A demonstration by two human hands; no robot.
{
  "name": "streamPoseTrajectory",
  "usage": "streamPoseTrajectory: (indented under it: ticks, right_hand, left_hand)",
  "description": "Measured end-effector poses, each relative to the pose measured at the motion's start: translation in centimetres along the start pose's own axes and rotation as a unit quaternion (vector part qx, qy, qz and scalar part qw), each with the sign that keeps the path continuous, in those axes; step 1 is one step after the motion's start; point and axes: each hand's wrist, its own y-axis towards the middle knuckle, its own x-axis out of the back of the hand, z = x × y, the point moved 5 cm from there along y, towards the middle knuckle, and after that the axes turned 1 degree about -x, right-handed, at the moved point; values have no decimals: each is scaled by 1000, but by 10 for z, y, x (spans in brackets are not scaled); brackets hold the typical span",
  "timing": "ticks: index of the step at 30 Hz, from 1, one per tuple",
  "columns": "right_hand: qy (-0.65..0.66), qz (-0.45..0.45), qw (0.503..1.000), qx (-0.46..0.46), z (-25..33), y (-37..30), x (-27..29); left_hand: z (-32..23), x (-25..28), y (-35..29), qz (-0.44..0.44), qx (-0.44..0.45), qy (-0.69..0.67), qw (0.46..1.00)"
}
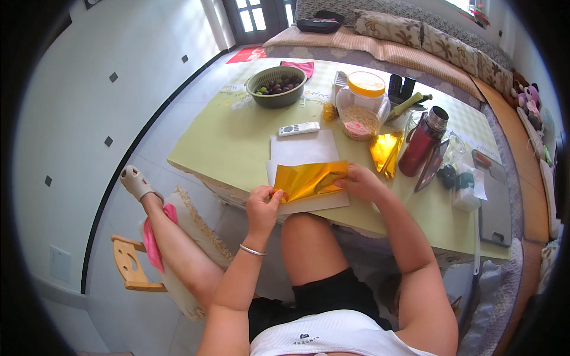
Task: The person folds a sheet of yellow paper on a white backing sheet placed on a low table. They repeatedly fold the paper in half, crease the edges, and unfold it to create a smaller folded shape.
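Indoors, over a green table (208, 139) near a sofa (368, 48), my left grip (262, 207) and right grip (363, 185) clamp a gold sheet (310, 179) between them.

A fruit bowl (276, 102) sits well beyond the left hand (262, 207); a red flask (419, 148) stands right of the right hand (362, 183).

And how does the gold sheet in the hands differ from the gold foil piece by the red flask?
The gold sheet is held by the left hand and right hand; the gold foil piece sits beside the red flask, untouched. The gold sheet spreads wide from side to side, while the gold foil piece looks narrower. Both are shiny and creased.
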Motion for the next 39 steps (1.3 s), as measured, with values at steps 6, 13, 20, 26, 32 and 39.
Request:
streamPoseTrajectory:
  ticks: [6, 13, 20, 26, 32, 39]
  right_hand:
    - [-48, -108, 993, -1, -12, 8, -7]
    - [-145, -194, 969, -46, -7, 5, -6]
    - [-195, -192, 961, -47, -2, 6, -7]
    - [-201, -192, 960, -37, -1, 2, -4]
    - [-189, -190, 963, -28, -1, 4, -5]
    - [-182, -187, 965, -33, -5, 3, -2]
  left_hand:
    - [-8, 3, -11, -75, 52, 58, 994]
    - [2, 2, -22, -71, 69, 87, 991]
    - [1, 4, -22, -74, 27, 117, 990]
    - [-65, 7, -6, -80, -188, 327, 923]
    - [-27, -17, 4, 234, -238, 175, 926]
    - [-51, -14, -1, 274, -319, 210, 883]
